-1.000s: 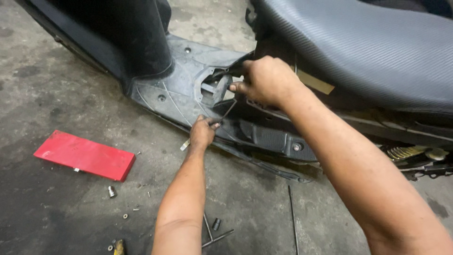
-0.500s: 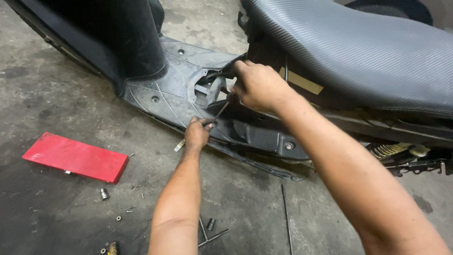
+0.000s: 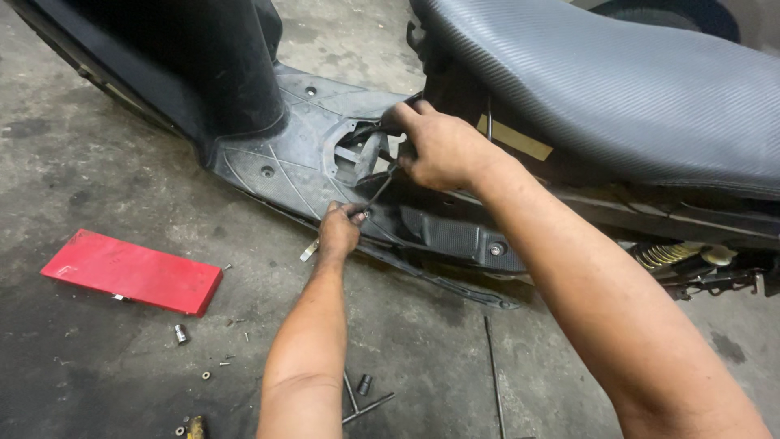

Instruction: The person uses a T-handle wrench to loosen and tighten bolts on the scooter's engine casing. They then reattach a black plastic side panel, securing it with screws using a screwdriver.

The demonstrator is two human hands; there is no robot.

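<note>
Gripping: the left hand (image 3: 339,231) is closed around the handle end of a thin metal tool (image 3: 375,195), low at the outer edge of the scooter floorboard (image 3: 288,154).
Tool: slim and dark, it slants up from the left hand toward the opening in the floorboard, where its tip meets the right hand.
Right hand: the right hand (image 3: 439,146) is curled tight, fingers pinched on a small dark part at the tool's upper end, just under the front of the seat; what the part is cannot be told.
Opening: an uncovered hatch (image 3: 357,150) in the middle of the grey plastic floorboard, with dark parts showing inside.
Seat: a black textured seat (image 3: 601,81) runs across the upper right, above the right forearm.
Side panel: a ribbed black panel (image 3: 451,237) with a bolt lies below the right wrist, along the scooter's lower edge.
Spring: a yellowish coil spring (image 3: 662,254) shows under the seat at the right edge.
Floor: stained concrete floor (image 3: 97,146) carries everything.
Red case: a flat red case (image 3: 134,271) lies shut near the floor's left edge, well apart from both hands.
Loose pieces: a small socket (image 3: 180,333) sits just beside the case; a T-shaped wrench (image 3: 361,398) lies by the left elbow; a long thin rod (image 3: 493,374) lies between the forearms.
</note>
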